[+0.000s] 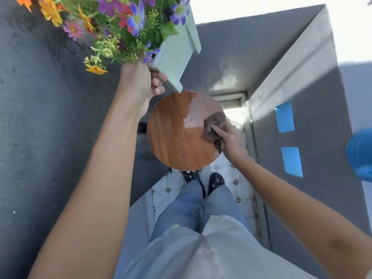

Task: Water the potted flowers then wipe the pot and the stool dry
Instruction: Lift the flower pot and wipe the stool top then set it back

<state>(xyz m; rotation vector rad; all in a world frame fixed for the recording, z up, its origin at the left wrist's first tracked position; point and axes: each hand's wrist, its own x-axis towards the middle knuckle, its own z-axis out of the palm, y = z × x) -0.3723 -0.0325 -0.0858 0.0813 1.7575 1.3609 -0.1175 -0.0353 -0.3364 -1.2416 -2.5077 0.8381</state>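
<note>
My left hand (141,85) grips the lower corner of a pale green square pot (177,57) and holds it up in the air, tilted, above the far left edge of the stool. Mixed purple, orange, pink and yellow flowers (112,23) spill out of the pot toward the upper left. The round wooden stool top (177,137) stands below, with a wet patch near its far right part. My right hand (227,137) presses a crumpled brown cloth (213,123) onto the stool's right edge, beside the wet patch.
Dark grey walls close in on the left (40,127) and right (314,150); two blue tape strips (284,116) are stuck on the right one. A blue object (360,154) shows at the right edge. My legs and shoes stand on tiled floor (225,178) under the stool.
</note>
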